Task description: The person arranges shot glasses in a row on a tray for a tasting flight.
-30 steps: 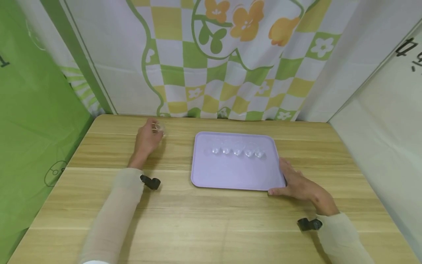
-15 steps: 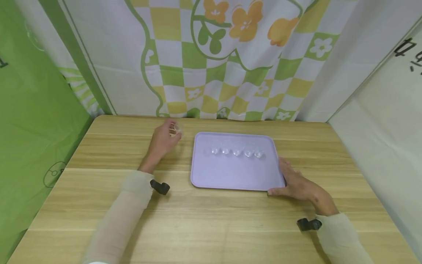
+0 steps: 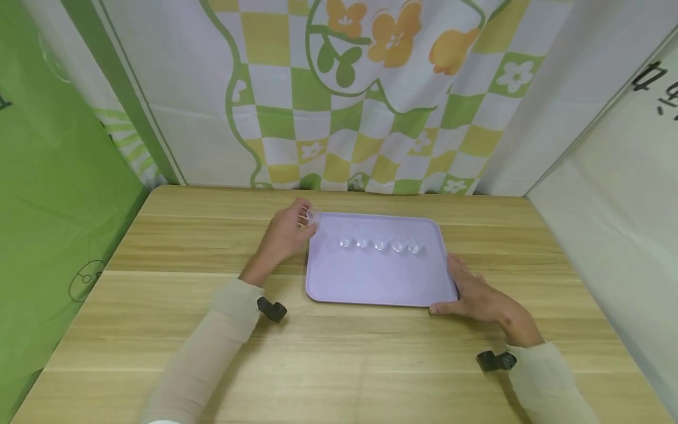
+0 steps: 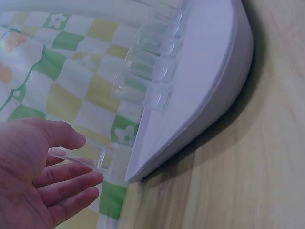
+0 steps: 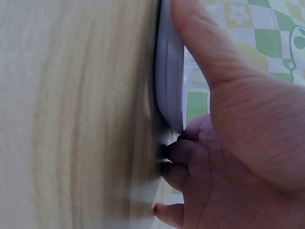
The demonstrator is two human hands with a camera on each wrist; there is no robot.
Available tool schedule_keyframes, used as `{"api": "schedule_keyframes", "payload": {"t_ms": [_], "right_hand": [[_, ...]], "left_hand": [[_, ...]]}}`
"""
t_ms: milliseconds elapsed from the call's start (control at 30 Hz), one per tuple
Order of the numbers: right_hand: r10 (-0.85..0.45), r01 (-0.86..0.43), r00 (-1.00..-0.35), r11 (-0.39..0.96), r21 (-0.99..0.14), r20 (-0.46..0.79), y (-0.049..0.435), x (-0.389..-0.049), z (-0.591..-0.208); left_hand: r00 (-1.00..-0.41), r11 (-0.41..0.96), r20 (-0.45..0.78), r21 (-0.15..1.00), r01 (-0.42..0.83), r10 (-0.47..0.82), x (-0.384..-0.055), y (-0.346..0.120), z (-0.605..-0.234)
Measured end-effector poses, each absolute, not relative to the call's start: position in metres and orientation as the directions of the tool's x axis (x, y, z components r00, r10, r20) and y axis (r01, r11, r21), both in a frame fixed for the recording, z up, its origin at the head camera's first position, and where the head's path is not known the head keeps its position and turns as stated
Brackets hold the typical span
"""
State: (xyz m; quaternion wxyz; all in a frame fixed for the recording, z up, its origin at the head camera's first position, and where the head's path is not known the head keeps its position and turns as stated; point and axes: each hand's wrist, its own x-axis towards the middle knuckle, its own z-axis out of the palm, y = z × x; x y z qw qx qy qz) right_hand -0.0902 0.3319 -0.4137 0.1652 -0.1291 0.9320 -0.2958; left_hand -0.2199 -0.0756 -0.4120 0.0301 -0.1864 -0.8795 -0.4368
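My left hand [image 3: 284,237] pinches a small clear cup [image 3: 315,216] between thumb and fingers, at the far left corner of a lilac tray [image 3: 371,277]. In the left wrist view that cup [image 4: 102,158] is tipped on its side, its base toward the tray and apart from the tray's wall. Several matching clear cups [image 3: 380,245] stand in a row across the tray's far half. My right hand [image 3: 479,297] holds the tray's near right corner. The right wrist view shows the thumb [image 5: 200,33] along the rim and fingers bent against the side.
The tray lies on a light wooden table [image 3: 318,365]. A checked, flowered curtain [image 3: 371,118] hangs right behind the table's far edge. A green panel [image 3: 58,194] borders the left side, a white one [image 3: 620,194] the right.
My left hand has moved right with the clear cup, from the table's far left to the tray's far left corner. The right hand, tray and row of cups have stayed put.
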Motion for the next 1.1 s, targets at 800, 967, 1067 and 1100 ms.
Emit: {"api": "schedule_keyframes", "payload": {"t_ms": [800, 967, 1067, 1100], "right_hand": [[-0.343, -0.143, -0.910, 0.788, -0.598, -0.234, 0.332, -0.091, -0.414], [-0.338, -0.136, -0.911, 0.788, -0.600, -0.237, 0.332, -0.092, -0.414], [-0.337, -0.135, -0.911, 0.788, -0.600, -0.238, 0.333, -0.092, -0.414], [-0.337, -0.134, -0.911, 0.788, -0.600, -0.239, 0.333, -0.092, -0.414]], "left_hand": [[-0.907, 0.592, 0.155, 0.713, 0.376, 0.391, -0.215, -0.054, -0.424], [-0.904, 0.595, 0.160, 0.705, 0.386, 0.396, -0.215, -0.054, -0.425], [-0.901, 0.601, 0.164, 0.695, 0.395, 0.402, -0.216, -0.054, -0.427], [-0.900, 0.602, 0.163, 0.693, 0.396, 0.404, -0.216, -0.053, -0.427]]}}
